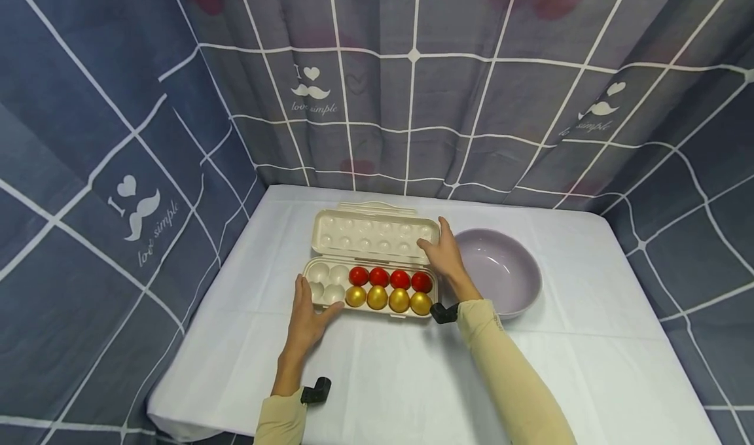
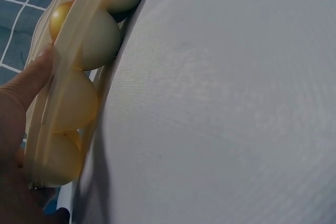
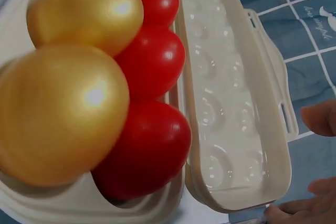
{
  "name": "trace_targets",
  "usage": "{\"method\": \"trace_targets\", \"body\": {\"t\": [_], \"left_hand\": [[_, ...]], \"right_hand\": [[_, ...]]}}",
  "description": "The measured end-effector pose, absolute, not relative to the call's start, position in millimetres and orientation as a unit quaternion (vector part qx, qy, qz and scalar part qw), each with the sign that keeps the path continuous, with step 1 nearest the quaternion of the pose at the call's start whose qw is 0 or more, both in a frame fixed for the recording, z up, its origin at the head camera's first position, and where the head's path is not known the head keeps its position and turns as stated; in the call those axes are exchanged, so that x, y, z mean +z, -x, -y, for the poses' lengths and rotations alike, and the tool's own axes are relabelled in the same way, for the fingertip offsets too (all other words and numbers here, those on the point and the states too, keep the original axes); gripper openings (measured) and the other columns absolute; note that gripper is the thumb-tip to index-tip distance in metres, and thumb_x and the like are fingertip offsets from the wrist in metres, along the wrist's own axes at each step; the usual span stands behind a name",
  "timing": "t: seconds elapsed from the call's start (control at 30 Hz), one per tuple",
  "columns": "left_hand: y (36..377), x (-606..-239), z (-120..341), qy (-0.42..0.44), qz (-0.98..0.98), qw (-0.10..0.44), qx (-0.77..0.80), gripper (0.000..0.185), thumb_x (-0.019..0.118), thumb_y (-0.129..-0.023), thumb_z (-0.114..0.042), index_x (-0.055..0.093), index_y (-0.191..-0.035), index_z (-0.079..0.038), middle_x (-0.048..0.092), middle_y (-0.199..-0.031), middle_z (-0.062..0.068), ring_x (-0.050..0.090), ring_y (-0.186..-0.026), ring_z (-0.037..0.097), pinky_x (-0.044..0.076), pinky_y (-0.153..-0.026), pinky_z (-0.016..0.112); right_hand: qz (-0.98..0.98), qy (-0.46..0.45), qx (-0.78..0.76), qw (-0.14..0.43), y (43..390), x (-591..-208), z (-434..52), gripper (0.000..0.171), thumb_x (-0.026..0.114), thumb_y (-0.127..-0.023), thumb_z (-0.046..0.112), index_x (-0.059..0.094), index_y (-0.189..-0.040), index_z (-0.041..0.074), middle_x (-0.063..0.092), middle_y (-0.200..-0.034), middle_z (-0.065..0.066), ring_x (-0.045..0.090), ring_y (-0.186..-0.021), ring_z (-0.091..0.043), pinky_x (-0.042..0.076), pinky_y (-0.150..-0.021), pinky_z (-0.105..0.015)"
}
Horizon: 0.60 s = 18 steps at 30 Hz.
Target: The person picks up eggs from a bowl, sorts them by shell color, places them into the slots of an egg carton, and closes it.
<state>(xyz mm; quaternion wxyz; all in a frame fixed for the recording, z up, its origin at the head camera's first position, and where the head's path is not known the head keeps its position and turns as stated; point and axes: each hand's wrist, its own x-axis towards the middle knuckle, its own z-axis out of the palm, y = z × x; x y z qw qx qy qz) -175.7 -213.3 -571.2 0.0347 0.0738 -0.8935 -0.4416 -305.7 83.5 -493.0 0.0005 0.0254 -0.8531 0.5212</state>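
On the white table we rest our left hand, fingers spread, against the egg carton, our right hand lying open on its lid.

Two bare hands, left grip at lower centre-left, right grip at centre. Long pale cream fabric sleeves down to the wrists. Small black camera mounts strapped at both cuffs.

The right hand was mostly cut off at the edge, and the nearest gold egg looked blurry.
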Motion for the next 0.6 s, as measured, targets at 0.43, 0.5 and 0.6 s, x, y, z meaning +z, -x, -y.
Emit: {"method": "trace_targets", "body": {"t": [0.43,0.5,0.6], "left_hand": [[175,-573,214,-0.075,0.899,0.041,-0.429,0.117,0.076,-0.084,-0.048,0.001,-0.154,0.006,-0.005,-0.163,0.022,-0.001,-0.149,0.036,0.010,-0.119,0.048],[174,-572,214,-0.074,0.902,0.046,-0.422,0.116,0.076,-0.084,-0.048,0.004,-0.154,0.008,-0.003,-0.163,0.022,0.003,-0.148,0.040,0.013,-0.118,0.049],[174,-571,215,-0.069,0.907,0.055,-0.412,0.115,0.076,-0.083,-0.049,0.008,-0.153,0.011,0.001,-0.162,0.024,0.008,-0.146,0.045,0.015,-0.117,0.053]], "right_hand": [[0.813,-0.042,0.580,0.010,303,-499,-89,0.077,0.064,-0.092,0.010,0.020,-0.153,-0.005,0.039,-0.146,-0.027,0.040,-0.134,-0.041,0.032,-0.112,-0.048],[0.799,-0.047,0.599,0.034,299,-499,-91,0.071,0.064,-0.092,0.009,0.027,-0.151,-0.005,0.042,-0.141,-0.026,0.042,-0.132,-0.040,0.034,-0.110,-0.047],[0.790,-0.063,0.606,0.073,293,-496,-93,0.062,0.063,-0.092,0.008,0.038,-0.147,-0.005,0.047,-0.130,-0.023,0.046,-0.123,-0.036,0.041,-0.103,-0.046]]}}
